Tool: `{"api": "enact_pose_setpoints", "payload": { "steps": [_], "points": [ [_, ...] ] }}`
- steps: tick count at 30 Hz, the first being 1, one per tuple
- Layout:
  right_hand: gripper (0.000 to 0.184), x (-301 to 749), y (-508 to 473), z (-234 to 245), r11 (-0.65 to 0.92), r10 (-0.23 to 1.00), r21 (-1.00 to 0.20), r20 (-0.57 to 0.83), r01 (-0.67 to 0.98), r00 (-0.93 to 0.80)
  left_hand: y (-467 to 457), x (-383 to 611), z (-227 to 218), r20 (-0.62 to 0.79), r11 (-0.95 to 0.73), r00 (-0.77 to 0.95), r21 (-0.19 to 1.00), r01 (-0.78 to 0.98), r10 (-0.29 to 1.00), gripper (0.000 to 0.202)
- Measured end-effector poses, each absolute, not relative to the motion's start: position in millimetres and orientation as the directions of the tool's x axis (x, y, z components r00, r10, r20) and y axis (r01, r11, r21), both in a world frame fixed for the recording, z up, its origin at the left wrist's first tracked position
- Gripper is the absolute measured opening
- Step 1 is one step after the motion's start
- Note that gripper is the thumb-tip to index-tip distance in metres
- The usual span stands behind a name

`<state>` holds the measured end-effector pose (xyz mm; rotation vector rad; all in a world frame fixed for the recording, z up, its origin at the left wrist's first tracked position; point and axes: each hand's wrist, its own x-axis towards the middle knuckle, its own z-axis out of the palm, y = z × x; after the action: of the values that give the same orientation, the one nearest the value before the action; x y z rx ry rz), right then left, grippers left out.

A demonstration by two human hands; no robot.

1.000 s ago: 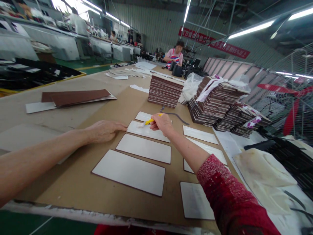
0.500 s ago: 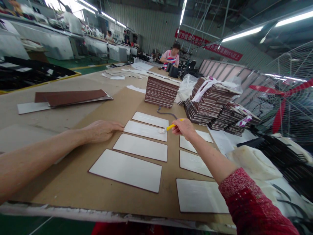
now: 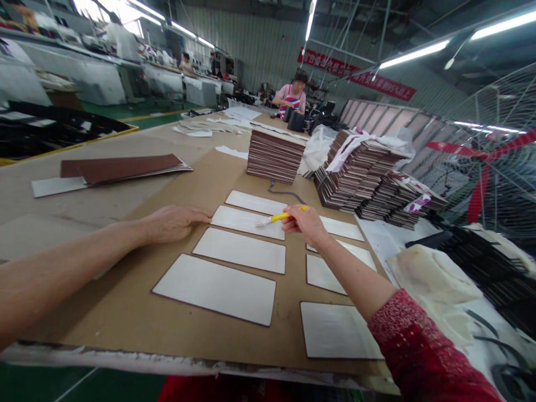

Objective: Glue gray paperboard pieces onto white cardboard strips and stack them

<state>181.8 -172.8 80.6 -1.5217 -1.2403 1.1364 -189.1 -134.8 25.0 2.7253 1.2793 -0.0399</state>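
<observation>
My right hand [image 3: 305, 223] is closed round a yellow-handled brush [image 3: 277, 218] whose pale bristle tip rests on the right end of a white rectangular panel [image 3: 243, 221]. My left hand [image 3: 176, 221] lies flat, fingers stretched, pressing the left end of that same panel. Several more white panels with dark brown edges lie in two columns on the brown cardboard sheet [image 3: 125, 301]; the nearest is a large panel [image 3: 215, 289].
Tall stacks of brown-edged panels [image 3: 274, 156] and a slumped stack [image 3: 368, 176] stand behind. A pile of brown sheets [image 3: 121, 167] lies at the left. A pale cloth [image 3: 431, 276] and a red fan in a wire cage [image 3: 489, 178] are at right. A person [image 3: 293, 97] sits at the far end.
My right hand carried the brush from the panel's middle out past its right end, then back a little to the left. My left hand stayed pressed on the panel.
</observation>
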Motion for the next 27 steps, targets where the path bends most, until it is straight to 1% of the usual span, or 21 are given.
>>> {"api": "enact_pose_setpoints", "payload": {
  "steps": [3,7,9,11,14,17,20,23,27],
  "points": [
    [0.007,187,-174,80,-0.156,0.986,-0.951,-0.133,0.265,0.104,-136,-188,26,-0.087,-0.646,0.653,0.101,0.757,0.752,0.061],
    [0.006,211,-184,92,-0.152,0.981,-0.937,-0.104,0.314,0.163,-136,-184,32,-0.099,-0.629,0.639,0.113,0.769,0.763,0.060],
    [0.008,218,-193,101,-0.141,0.979,-0.940,-0.084,0.310,0.188,-139,-182,39,-0.092,-0.624,0.635,0.128,0.771,0.767,0.060],
    [0.012,217,-203,108,-0.117,0.979,-0.955,-0.065,0.272,0.192,-149,-180,46,-0.048,-0.610,0.619,0.126,0.782,0.784,0.061],
    [0.016,201,-216,116,-0.093,0.987,-0.984,-0.072,0.150,0.141,-182,-176,51,0.020,-0.603,0.604,0.088,0.793,0.797,0.058],
    [0.015,176,-224,115,-0.121,0.992,-0.991,-0.119,0.058,0.050,-230,-168,42,0.036,-0.632,0.631,0.074,0.772,0.775,0.053],
    [0.010,149,-224,110,-0.155,0.987,-0.987,-0.156,0.034,-0.036,-268,-160,27,0.082,-0.623,0.618,0.081,0.778,0.782,0.048],
    [0.010,124,-220,101,-0.158,0.981,-0.987,-0.158,0.014,-0.110,-283,-153,14,0.155,-0.579,0.560,0.127,0.806,0.814,0.039],
    [0.011,100,-211,89,-0.140,0.980,-0.990,-0.141,0.018,-0.139,-280,-151,6,0.228,-0.533,0.492,0.182,0.826,0.840,0.041]
  ]
}}
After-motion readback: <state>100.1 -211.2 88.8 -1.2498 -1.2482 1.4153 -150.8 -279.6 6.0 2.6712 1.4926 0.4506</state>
